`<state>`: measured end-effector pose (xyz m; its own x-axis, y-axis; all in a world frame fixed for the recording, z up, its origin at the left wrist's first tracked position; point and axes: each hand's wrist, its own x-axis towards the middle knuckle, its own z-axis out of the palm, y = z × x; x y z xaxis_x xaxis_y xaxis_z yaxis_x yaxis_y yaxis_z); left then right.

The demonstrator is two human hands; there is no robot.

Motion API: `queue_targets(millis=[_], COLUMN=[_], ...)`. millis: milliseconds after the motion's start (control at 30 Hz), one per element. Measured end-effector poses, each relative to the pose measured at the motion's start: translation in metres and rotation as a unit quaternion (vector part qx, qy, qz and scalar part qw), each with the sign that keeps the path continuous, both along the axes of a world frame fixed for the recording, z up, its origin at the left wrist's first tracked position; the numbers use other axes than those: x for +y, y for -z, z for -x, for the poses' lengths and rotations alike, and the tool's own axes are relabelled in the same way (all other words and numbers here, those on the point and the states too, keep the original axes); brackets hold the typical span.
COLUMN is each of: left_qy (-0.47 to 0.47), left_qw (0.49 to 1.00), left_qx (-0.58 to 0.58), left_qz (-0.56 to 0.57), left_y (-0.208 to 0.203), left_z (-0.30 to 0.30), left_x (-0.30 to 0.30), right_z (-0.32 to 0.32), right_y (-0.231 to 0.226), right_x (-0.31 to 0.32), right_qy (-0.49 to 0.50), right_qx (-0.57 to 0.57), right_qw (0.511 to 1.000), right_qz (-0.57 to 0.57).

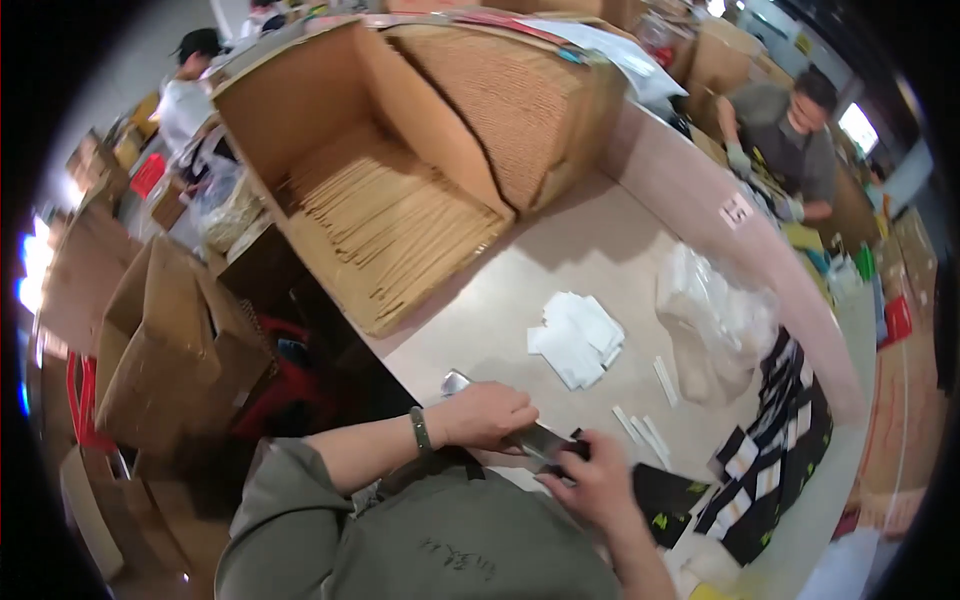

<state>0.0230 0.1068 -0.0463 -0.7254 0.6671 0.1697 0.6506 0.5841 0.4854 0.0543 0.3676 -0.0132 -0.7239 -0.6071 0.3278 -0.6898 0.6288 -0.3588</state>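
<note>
Grey strip (541,441), blurred: held at near edge of worktop (460,345). Left hand (488,415): fingers together on strip. Right hand (600,478): fingers clamped on opposite end. Step, seemingly: two-handed handling; next move called for steady grip. Black packs (785,480): lay along right edge. White cards (578,338): lay beyond.

**Grey-green cloth and a dark bracelet**

A loose grey-green garment (440,535) fills six o'clock, with small dark handwritten marks (455,562) across its front. Its wide sleeve (285,505) at seven o'clock ends near the elbow. A dark bracelet (419,430) circles the left wrist; left hand (487,413) and right hand (600,480) are bare.
</note>
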Motion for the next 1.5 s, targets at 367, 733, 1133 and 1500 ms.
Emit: queue_targets(millis=[367,733,1133,1500], left_qy=[0.090,-0.172,-0.112,-0.122], left_qw=[0.912,0.975,0.984,0.971], left_qx=[-0.370,-0.137,-0.119,-0.147], left_qz=[-0.152,0.017,0.065,-0.146], left_y=[-0.007,-0.009,-0.010,-0.055], left_z=[-0.030,-0.028,-0.029,0.080], left_x=[0.031,0.015,-0.009,-0.057], right_z=[-0.014,-0.024,-0.013,0.018], right_y=[0.024,0.019,0.030,0.022], right_x=[0.043,-0.016,-0.027,0.022], right_qy=[0.065,0.287,0.309,0.300], right_qx=[-0.231,-0.260,-0.308,-0.202], right_qw=[0.962,0.916,0.895,0.932], right_qz=[0.131,-0.106,-0.091,0.020])
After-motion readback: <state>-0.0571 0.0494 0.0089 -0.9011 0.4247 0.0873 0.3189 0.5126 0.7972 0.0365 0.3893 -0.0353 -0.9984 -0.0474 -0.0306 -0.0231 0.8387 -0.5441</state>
